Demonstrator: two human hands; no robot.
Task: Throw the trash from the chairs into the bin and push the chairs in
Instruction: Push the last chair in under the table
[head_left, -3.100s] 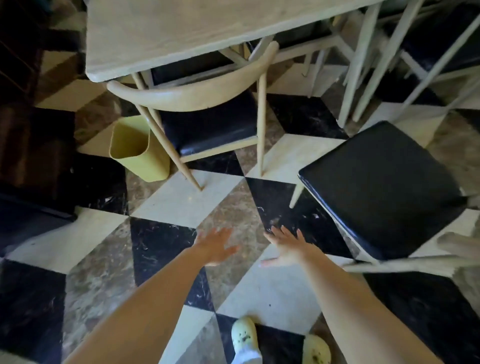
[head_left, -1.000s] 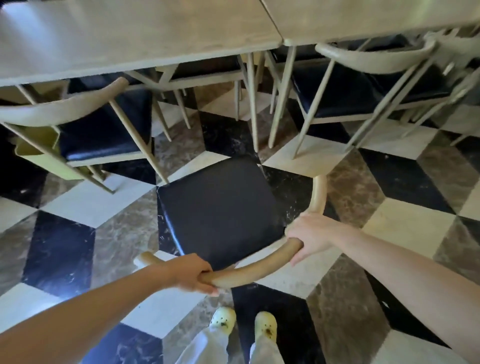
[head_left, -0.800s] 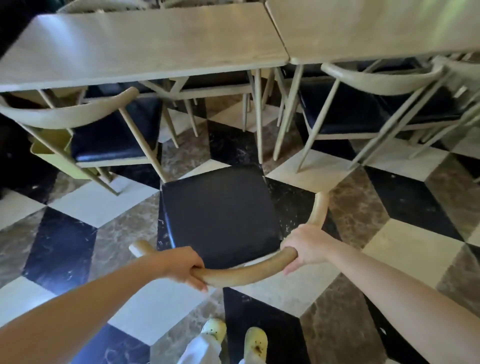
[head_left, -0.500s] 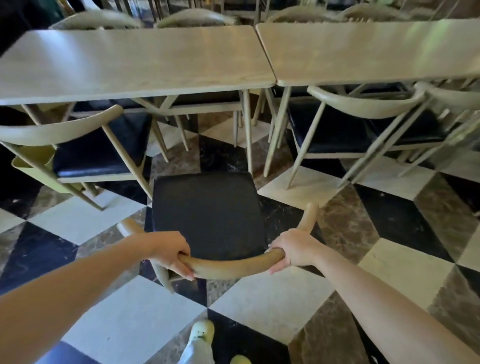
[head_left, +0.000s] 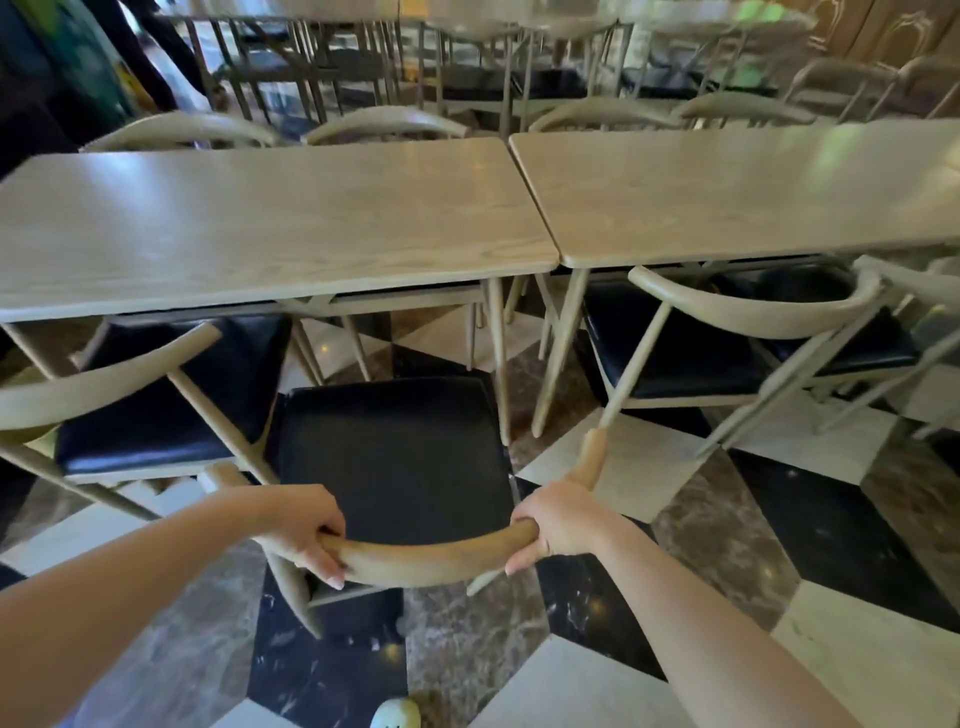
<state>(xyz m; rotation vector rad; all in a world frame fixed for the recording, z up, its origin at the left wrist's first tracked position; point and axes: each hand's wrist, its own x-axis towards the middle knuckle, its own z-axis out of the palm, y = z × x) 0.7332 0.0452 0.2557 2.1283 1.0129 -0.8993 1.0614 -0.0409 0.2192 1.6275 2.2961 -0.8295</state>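
Checkered floor (head_left: 841, 525) of black, white and brown marble tiles lies under both hands. Left hand (head_left: 306, 525) and right hand (head_left: 558, 525) are well apart, and each one is closed around the curved wooden backrest (head_left: 431, 561) of the chair (head_left: 395, 462), the left near one end of the curve and the right near the other. Between the hands and beyond them is the black seat of this chair; its front edge is just at the edge of the left counter (head_left: 260, 228), between the neighbour chair (head_left: 156, 395) beyond the left hand and a counter leg. Beyond the right hand stands the second counter (head_left: 737, 192), touching the first one side by side, with another chair (head_left: 727, 332) pushed under it. A small part of a yellow bin (head_left: 26, 434) shows far out past the left hand, behind the neighbour chair. Below the hands, a pale shoe (head_left: 397, 714) is at the bottom edge.
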